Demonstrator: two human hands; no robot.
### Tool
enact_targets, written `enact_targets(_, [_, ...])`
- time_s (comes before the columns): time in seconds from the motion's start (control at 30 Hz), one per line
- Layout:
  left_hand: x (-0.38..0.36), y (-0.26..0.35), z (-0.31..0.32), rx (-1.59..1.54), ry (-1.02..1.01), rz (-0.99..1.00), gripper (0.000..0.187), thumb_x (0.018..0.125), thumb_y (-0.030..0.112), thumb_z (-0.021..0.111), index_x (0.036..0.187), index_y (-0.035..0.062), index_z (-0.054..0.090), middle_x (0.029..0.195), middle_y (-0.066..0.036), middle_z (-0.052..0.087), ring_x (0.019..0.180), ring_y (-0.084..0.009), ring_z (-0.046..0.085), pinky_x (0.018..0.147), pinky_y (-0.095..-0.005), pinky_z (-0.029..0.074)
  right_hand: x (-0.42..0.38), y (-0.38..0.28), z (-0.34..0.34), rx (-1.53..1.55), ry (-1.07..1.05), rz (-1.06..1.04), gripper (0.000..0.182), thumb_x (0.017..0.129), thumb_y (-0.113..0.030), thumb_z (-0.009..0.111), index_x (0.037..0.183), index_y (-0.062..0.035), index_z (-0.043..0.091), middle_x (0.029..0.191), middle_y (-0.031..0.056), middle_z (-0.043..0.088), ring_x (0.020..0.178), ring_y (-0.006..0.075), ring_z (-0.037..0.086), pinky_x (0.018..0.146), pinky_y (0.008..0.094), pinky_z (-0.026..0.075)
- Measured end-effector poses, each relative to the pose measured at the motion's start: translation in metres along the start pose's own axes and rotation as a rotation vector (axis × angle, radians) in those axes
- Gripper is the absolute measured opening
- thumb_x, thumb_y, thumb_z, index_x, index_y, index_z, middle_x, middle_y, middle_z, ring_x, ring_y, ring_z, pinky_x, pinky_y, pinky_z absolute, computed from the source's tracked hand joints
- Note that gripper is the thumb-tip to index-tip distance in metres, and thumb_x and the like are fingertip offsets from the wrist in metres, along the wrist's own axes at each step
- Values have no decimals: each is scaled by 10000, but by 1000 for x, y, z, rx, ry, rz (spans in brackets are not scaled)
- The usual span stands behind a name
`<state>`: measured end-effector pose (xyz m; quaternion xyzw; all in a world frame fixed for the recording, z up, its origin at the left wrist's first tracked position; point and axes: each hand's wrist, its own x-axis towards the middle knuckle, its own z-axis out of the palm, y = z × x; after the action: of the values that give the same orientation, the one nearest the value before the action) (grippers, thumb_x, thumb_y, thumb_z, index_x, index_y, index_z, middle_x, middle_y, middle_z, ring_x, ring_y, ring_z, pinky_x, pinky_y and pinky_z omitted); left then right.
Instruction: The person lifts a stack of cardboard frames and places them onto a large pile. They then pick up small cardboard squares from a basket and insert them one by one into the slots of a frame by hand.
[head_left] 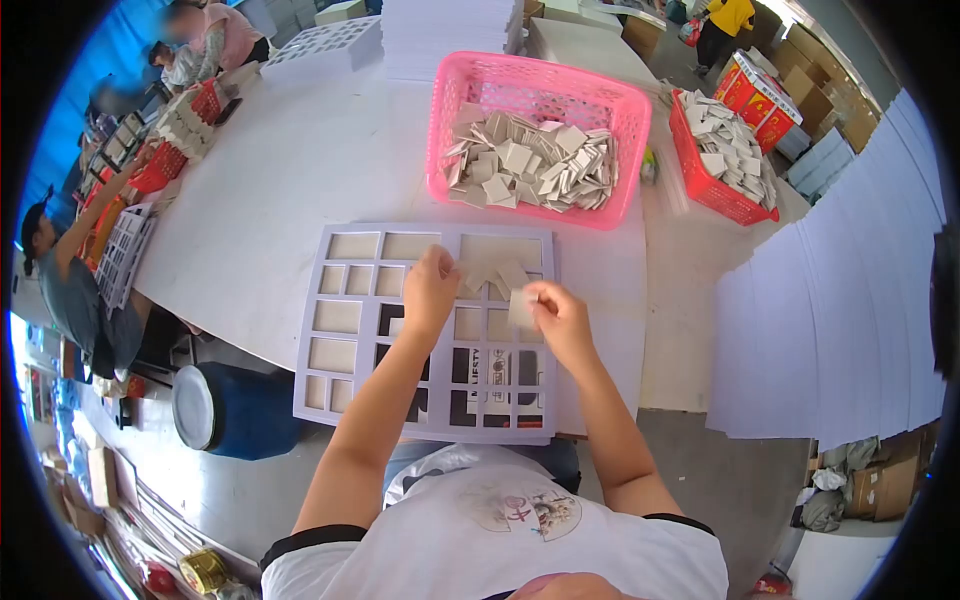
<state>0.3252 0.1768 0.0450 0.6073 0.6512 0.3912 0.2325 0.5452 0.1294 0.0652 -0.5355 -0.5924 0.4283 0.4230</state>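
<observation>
A white frame board (303, 345) with many rectangular openings lies in front of me near the table's edge. Grey-beige cardboard pieces fill its upper and left openings; several lower ones show dark printed material with lettering. My right hand (562, 325) pinches a small cardboard square (520, 308) over the board's right side. Loose cardboard pieces (512, 274) lie at angles on the upper right part. Over the upper middle, my left hand (430, 290) has its fingers closed together near the central divider; whatever they hold is hidden.
Beyond the board stands a pink basket (560, 213) of cardboard pieces, with a red basket (715, 195) of similar pieces to its right. White sheets (830, 300) are stacked at right. A blue barrel (250, 412) stands below the table's left side. People work at far left.
</observation>
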Motion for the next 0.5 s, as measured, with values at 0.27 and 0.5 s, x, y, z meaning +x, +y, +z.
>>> enact_targets(0.27, [-32, -12, -28, -208, -162, -26, 293, 818, 30, 644, 1108, 56, 679, 799, -86, 632, 727, -183, 563, 710, -308, 467, -41, 8, 18, -13, -219, 118, 95, 878, -39, 634, 950, 13, 668, 769, 55, 660, 629, 116, 612, 571, 263, 477])
enact_targets(0.5, [-71, -6, -42, -291, -401, -97, 186, 855, 72, 671, 1025, -2, 683, 825, -67, 684, 735, -111, 589, 691, -272, 482, -54, 9, 28, -245, -135, -95, 76, 829, -28, 639, 896, 5, 656, 881, 150, 662, 785, 320, 644, 685, 366, 499])
